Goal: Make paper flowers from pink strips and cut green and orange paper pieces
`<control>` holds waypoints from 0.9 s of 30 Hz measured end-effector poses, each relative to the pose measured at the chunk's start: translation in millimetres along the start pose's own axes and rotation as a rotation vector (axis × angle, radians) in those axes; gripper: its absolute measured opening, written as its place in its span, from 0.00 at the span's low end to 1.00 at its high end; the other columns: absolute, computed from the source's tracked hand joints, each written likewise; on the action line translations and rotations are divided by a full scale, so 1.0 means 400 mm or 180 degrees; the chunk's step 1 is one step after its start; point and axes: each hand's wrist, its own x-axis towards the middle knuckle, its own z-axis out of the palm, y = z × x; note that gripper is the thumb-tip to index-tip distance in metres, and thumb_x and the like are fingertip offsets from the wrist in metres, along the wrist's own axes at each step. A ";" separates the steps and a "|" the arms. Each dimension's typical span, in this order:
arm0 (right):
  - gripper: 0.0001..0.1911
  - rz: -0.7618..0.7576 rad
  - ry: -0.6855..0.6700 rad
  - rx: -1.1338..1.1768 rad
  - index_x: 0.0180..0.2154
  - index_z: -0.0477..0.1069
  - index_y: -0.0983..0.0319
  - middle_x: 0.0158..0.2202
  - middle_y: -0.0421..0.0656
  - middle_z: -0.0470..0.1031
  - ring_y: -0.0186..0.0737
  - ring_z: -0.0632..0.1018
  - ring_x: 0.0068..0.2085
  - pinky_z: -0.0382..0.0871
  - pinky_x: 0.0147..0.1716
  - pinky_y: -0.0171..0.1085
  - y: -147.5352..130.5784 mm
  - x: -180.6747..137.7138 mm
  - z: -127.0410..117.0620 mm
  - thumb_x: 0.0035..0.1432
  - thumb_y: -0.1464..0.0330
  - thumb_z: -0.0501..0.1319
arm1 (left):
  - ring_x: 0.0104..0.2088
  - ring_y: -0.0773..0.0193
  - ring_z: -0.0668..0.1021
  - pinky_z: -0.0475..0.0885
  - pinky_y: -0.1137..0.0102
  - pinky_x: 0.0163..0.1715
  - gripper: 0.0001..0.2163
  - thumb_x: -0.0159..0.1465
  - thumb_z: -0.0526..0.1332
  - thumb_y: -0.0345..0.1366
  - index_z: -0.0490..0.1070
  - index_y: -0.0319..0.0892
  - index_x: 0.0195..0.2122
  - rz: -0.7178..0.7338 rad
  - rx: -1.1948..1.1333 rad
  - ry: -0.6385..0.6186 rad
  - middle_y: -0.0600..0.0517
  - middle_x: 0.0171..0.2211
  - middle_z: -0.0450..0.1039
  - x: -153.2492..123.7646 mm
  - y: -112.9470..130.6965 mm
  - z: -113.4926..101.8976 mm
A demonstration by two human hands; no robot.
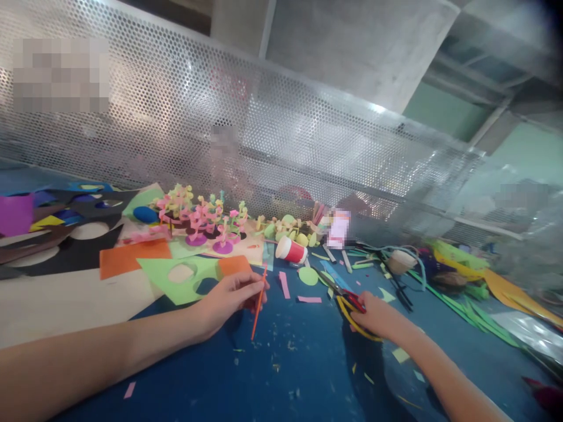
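My left hand (pixel 235 296) is closed, pinching a thin orange stick (pixel 258 313) between thumb and fingers. The stick leans slightly, its lower end over the blue table (pixel 281 375). On the right, my right hand (pixel 378 316) has its fingers around the red handles of a pair of scissors (pixel 341 290), whose dark blades point up and left. A yellow strip (pixel 352 322) curves beside that hand. Two pink paper strips (pixel 285 285) and a light green disc (pixel 308 276) lie between the hands. Behind my left hand is a green sheet with cut-out holes (pixel 165 272).
Pink and yellow paper flowers (pixel 200 220) on purple bases stand at the back. A red and white paper cup (pixel 291 250) lies tipped over near them. Long green strips (pixel 468 316) spread at the right. A perforated metal panel (pixel 281 129) rises behind the table.
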 end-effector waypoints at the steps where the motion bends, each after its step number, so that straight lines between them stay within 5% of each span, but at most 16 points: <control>1: 0.08 0.0018 -0.0027 0.0046 0.35 0.65 0.67 0.34 0.53 0.76 0.45 0.77 0.33 0.64 0.27 0.35 0.008 0.005 0.003 0.52 0.69 0.56 | 0.27 0.69 0.71 0.65 0.73 0.30 0.11 0.59 0.60 0.41 0.70 0.38 0.35 -0.0011 0.0014 0.0014 0.52 0.27 0.70 -0.001 0.001 0.001; 7: 0.15 -0.0049 0.0185 0.0249 0.32 0.62 0.63 0.31 0.51 0.75 0.46 0.76 0.33 0.65 0.30 0.37 0.034 -0.044 -0.040 0.58 0.56 0.51 | 0.28 0.68 0.71 0.65 0.72 0.32 0.11 0.60 0.59 0.41 0.69 0.38 0.35 -0.0014 -0.0008 0.0054 0.53 0.26 0.68 0.002 -0.001 -0.002; 12: 0.19 -0.1234 0.0698 0.0948 0.41 0.59 0.59 0.33 0.44 0.73 0.41 0.75 0.29 0.67 0.29 0.36 -0.046 -0.163 -0.075 0.57 0.51 0.50 | 0.28 0.68 0.71 0.64 0.73 0.31 0.11 0.62 0.56 0.42 0.68 0.39 0.35 0.0207 0.0458 -0.0111 0.54 0.25 0.68 0.002 0.018 0.003; 19: 0.27 -0.1533 0.0464 0.0577 0.46 0.62 0.60 0.31 0.49 0.75 0.50 0.76 0.32 0.65 0.27 0.40 -0.182 -0.237 -0.047 0.53 0.48 0.51 | 0.26 0.69 0.71 0.64 0.74 0.29 0.11 0.63 0.55 0.42 0.67 0.40 0.33 0.0333 0.0662 -0.0455 0.56 0.25 0.67 -0.017 0.060 0.025; 27: 0.29 -0.1571 0.0063 0.0810 0.48 0.63 0.58 0.32 0.47 0.76 0.45 0.76 0.29 0.60 0.26 0.35 -0.231 -0.246 -0.069 0.52 0.46 0.52 | 0.25 0.70 0.70 0.64 0.75 0.28 0.12 0.63 0.54 0.43 0.68 0.39 0.32 0.0410 0.0945 -0.0612 0.55 0.23 0.67 -0.022 0.052 0.024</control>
